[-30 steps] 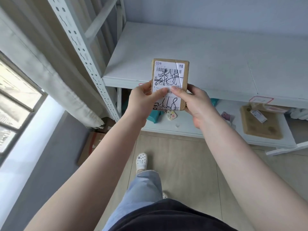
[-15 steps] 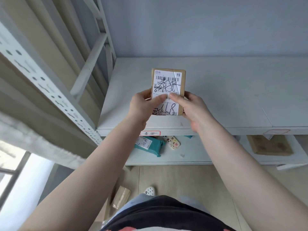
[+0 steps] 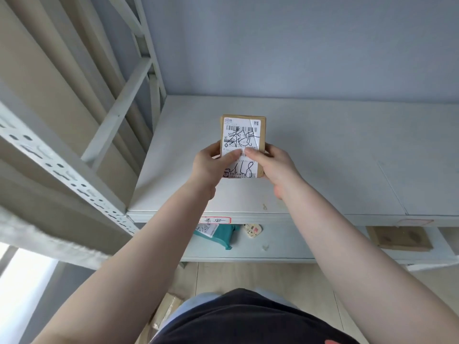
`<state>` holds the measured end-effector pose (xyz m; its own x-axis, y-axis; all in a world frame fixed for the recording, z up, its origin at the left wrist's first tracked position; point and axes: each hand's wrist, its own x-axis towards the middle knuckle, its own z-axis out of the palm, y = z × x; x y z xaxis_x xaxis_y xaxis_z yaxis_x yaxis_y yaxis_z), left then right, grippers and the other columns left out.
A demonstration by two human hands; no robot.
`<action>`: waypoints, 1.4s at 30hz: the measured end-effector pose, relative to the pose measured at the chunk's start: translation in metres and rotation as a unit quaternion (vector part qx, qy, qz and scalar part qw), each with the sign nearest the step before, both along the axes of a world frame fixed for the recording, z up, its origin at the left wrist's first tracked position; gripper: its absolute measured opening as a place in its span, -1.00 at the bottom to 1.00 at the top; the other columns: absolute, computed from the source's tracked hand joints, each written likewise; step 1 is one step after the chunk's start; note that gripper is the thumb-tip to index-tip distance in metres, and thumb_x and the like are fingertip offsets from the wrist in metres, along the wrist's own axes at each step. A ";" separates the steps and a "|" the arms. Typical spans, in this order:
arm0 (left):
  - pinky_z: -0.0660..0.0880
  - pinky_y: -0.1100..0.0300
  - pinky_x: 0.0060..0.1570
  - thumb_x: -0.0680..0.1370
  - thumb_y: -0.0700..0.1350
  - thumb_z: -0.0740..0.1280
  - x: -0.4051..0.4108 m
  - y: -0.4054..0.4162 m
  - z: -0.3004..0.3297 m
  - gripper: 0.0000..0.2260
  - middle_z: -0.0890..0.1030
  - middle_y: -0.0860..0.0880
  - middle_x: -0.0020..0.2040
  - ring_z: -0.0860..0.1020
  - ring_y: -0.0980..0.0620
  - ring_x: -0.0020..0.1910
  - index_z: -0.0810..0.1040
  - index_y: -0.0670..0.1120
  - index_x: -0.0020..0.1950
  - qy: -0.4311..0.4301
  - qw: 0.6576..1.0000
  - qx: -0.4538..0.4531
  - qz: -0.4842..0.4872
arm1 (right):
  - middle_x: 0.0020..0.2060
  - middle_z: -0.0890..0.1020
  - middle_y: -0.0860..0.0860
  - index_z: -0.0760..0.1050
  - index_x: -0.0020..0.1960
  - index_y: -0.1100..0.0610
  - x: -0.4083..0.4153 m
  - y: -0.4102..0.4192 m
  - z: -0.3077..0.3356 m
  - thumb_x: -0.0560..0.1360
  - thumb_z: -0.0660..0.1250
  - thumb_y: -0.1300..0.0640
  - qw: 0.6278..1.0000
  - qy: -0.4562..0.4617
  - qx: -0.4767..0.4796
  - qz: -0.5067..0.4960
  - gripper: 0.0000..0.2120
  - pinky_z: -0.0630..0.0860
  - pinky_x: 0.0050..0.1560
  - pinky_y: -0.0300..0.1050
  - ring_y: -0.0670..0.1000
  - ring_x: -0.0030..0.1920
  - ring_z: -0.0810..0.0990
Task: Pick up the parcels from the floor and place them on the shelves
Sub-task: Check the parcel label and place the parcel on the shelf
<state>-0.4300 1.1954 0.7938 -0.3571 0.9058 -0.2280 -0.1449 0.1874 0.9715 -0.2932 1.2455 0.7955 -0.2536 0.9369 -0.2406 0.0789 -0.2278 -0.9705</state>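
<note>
Both hands are holding one small brown parcel (image 3: 243, 135) over the upper shelf (image 3: 323, 155) of a white metal rack. The left hand (image 3: 211, 165) is gripping the parcel's left edge, thumb lying across the white shipping label (image 3: 242, 142); the right hand (image 3: 272, 165) is gripping the right edge, thumb also pressing on the label, the two thumb tips nearly meeting at mid-label. So each grip is closed on the parcel, label facing the camera, black handwriting and a barcode showing. Cannot tell whether the parcel's underside is touching the shelf board or sitting just above it. Below the grip, on the shelf's front lip, a small red-bordered tag (image 3: 214, 220) is sticking. Lower again, on the lower shelf (image 3: 285, 247), a teal bag parcel (image 3: 221, 234) is lying just under the left wrist, a small patterned item (image 3: 253, 230) beside it, and a flat brown parcel (image 3: 400, 238) well off to the right. Perforated rack upright (image 3: 62, 167) is running far left of the grip.
</note>
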 end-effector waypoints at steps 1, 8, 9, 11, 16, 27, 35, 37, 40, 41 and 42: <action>0.58 0.38 -0.32 0.55 -0.22 0.44 -0.001 0.003 -0.002 -0.77 0.70 0.02 -0.09 0.67 0.12 -0.24 0.64 -0.13 0.21 0.001 1.000 0.000 0.002 | -0.14 0.70 -0.10 0.60 0.19 0.09 0.000 0.003 -0.002 0.48 0.44 0.13 1.000 -0.003 0.004 0.003 -0.72 0.55 -0.22 -0.28 -0.13 -0.19 0.68; 0.57 0.32 -0.25 0.53 -0.16 0.46 -0.001 0.020 -0.018 -0.78 0.70 0.04 -0.10 0.68 0.02 -0.17 0.65 -0.12 0.17 0.002 1.000 -0.020 0.012 | -0.13 0.70 -0.08 0.62 0.14 0.07 0.001 0.022 -0.012 0.47 0.45 0.10 1.000 -0.029 0.005 0.009 -0.76 0.57 -0.11 -0.22 -0.05 -0.12 0.69; 0.57 0.30 -0.21 0.53 -0.14 0.47 -0.002 0.024 -0.021 -0.77 0.70 0.03 -0.09 0.68 0.01 -0.15 0.64 -0.13 0.18 0.002 0.999 -0.031 0.015 | -0.10 0.71 -0.05 0.62 0.13 0.06 0.001 0.024 -0.013 0.47 0.45 0.08 0.999 -0.036 0.003 0.009 -0.76 0.57 -0.04 -0.17 -0.01 -0.08 0.69; 0.57 0.24 -0.12 0.50 -0.07 0.50 -0.003 0.031 -0.024 -0.57 0.71 -0.04 0.05 0.69 -0.02 -0.04 0.57 -0.18 0.32 -0.003 0.998 -0.056 0.029 | -0.03 0.70 -0.01 0.61 0.16 0.08 -0.002 0.032 -0.018 0.46 0.46 0.04 0.999 -0.048 -0.006 0.004 -0.70 0.55 -0.05 -0.15 0.01 -0.04 0.68; 0.52 0.19 -0.14 0.47 0.04 0.51 -0.004 0.047 -0.030 -0.42 0.65 -0.10 0.17 0.63 -0.05 0.02 0.43 -0.15 0.39 0.021 0.993 -0.109 0.038 | 0.23 0.62 0.05 0.41 0.38 0.12 -0.012 0.045 -0.028 0.34 0.49 -0.15 0.997 -0.073 -0.024 -0.022 -0.29 0.55 0.19 0.06 0.09 0.19 0.62; 0.39 0.05 0.39 0.24 0.11 0.56 -0.023 0.054 -0.051 -0.01 0.62 -0.15 0.29 0.58 -0.11 0.28 0.23 -0.04 0.60 0.042 0.992 -0.085 -0.080 | -0.03 0.65 -0.20 0.53 0.24 -0.03 0.001 0.057 -0.038 0.55 0.33 -0.05 0.994 -0.069 0.010 0.078 -0.71 0.48 -0.19 -0.36 -0.22 -0.06 0.62; 0.54 0.14 0.17 0.45 -0.09 0.54 -0.019 0.071 -0.070 -0.41 0.67 -0.02 0.21 0.62 -0.01 0.15 0.49 0.02 0.46 0.169 0.983 -0.042 -0.052 | 0.15 0.68 0.02 0.54 0.22 -0.03 0.001 0.069 -0.060 0.46 0.41 -0.06 0.993 -0.080 0.045 0.080 -0.66 0.54 0.18 -0.06 0.04 0.18 0.63; 0.55 0.08 0.23 0.43 -0.07 0.55 -0.019 0.075 -0.075 -0.43 0.69 0.02 0.21 0.63 -0.02 0.17 0.52 0.05 0.44 0.192 0.979 -0.033 -0.058 | 0.15 0.67 0.04 0.53 0.26 0.01 0.005 0.075 -0.069 0.43 0.44 0.01 0.992 -0.083 0.060 0.072 -0.59 0.55 0.20 -0.01 0.05 0.14 0.65; 0.55 0.05 0.27 0.41 -0.06 0.56 -0.023 0.078 -0.079 -0.40 0.69 0.08 0.19 0.64 -0.01 0.17 0.53 0.07 0.44 0.191 0.979 -0.026 -0.060 | 0.12 0.66 0.08 0.47 0.38 0.15 0.013 0.083 -0.076 0.46 0.43 0.26 0.987 -0.113 0.086 0.073 -0.51 0.57 0.17 0.00 0.03 0.04 0.64; 0.54 0.06 0.27 0.41 -0.05 0.57 -0.024 0.080 -0.080 -0.40 0.69 0.09 0.18 0.64 0.00 0.17 0.53 0.08 0.44 0.187 0.980 -0.027 -0.061 | 0.14 0.66 0.11 0.45 0.39 0.18 0.015 0.086 -0.078 0.45 0.43 0.30 0.986 -0.119 0.089 0.072 -0.48 0.57 0.18 0.01 0.05 0.03 0.64; 0.54 0.08 0.26 0.40 -0.05 0.57 -0.025 0.081 -0.081 -0.39 0.68 0.10 0.16 0.64 0.01 0.16 0.52 0.08 0.44 0.185 0.980 -0.028 -0.062 | 0.16 0.66 0.14 0.44 0.41 0.20 0.016 0.088 -0.080 0.43 0.44 0.32 0.986 -0.122 0.090 0.071 -0.45 0.57 0.20 0.02 0.07 0.04 0.65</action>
